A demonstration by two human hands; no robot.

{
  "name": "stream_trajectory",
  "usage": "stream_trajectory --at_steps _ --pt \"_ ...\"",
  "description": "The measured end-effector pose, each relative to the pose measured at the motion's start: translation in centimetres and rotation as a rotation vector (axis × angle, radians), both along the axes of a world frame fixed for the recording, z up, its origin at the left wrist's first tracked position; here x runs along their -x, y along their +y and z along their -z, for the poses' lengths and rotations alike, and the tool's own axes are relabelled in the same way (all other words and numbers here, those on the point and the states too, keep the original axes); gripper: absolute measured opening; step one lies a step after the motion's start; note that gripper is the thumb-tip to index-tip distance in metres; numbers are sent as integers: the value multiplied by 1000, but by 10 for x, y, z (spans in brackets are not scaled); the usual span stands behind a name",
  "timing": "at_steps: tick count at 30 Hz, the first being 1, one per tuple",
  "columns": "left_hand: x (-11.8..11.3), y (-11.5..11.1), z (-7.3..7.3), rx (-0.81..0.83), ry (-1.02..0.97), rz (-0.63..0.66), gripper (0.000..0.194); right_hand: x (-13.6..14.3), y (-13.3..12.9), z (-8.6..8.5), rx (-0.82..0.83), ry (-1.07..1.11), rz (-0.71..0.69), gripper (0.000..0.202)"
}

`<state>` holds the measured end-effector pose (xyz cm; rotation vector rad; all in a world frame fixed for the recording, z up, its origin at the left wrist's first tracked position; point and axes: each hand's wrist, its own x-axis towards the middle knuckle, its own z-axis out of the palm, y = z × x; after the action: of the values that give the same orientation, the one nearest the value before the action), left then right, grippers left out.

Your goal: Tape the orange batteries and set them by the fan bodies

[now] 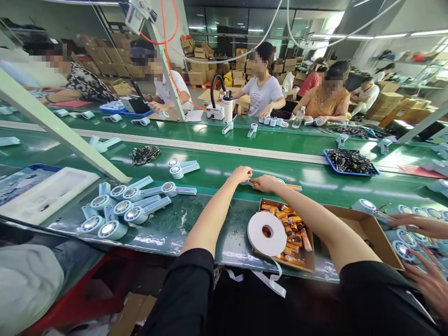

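Both hands meet over the green conveyor belt. My left hand [241, 174] is closed, its fingertips pinched at a light-blue handheld fan housing [246, 182]. Close against it from the right, my right hand [265, 183] is closed on the same housing, which the fingers mostly hide. Just beyond the right wrist lies another housing with an orange battery [294, 187] in its handle. Below my forearms stands a cardboard box [308, 261] of orange-wrapped batteries [296, 228]. A roll of white tape [266, 234] rests on it, its loose end hanging over the table edge.
Several fan housings [135, 213] lie at the left beside a white foam tray [52, 193]. A blue tray [350, 163] holds dark parts. A co-worker's hands [420, 226] are at the right, near a cardboard box [360, 228]. A slanted metal post [66, 126] crosses the left.
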<state>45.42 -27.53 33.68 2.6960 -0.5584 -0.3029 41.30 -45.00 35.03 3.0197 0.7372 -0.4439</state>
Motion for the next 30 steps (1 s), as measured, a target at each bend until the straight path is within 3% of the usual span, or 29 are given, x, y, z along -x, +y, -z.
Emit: stream_trajectory --at_steps 5,8,10,12,14,17,20,23,27,30 --pt "14 -8 -16 51 -41 -33 31 -3 15 -23 -1 37 -2 36" --pt "46 -13 -37 111 -149 16 28 16 -2 -49 -133 -22 18 35" --pt "84 -12 -46 158 -203 124 29 48 -28 -60 -249 -105 43 39" --pt "133 -5 -46 188 -196 327 36 94 -62 -59 -452 -169 86 44" --pt "183 6 -38 187 -186 622 54 147 -93 -47 -802 -178 161 41" --pt "237 25 -27 112 -250 716 57 220 -117 -25 -1130 -127 313 35" --pt "258 36 -20 136 -351 603 56 270 -107 -10 -1337 69 503 42" --pt "263 37 -12 241 -568 435 56 298 -72 0 -1397 351 520 64" --pt "269 42 -1 363 -718 225 58 312 -31 4 -1070 490 290 21" --pt "275 49 4 503 -725 -1 64 299 -33 -6 -798 408 -2 21"
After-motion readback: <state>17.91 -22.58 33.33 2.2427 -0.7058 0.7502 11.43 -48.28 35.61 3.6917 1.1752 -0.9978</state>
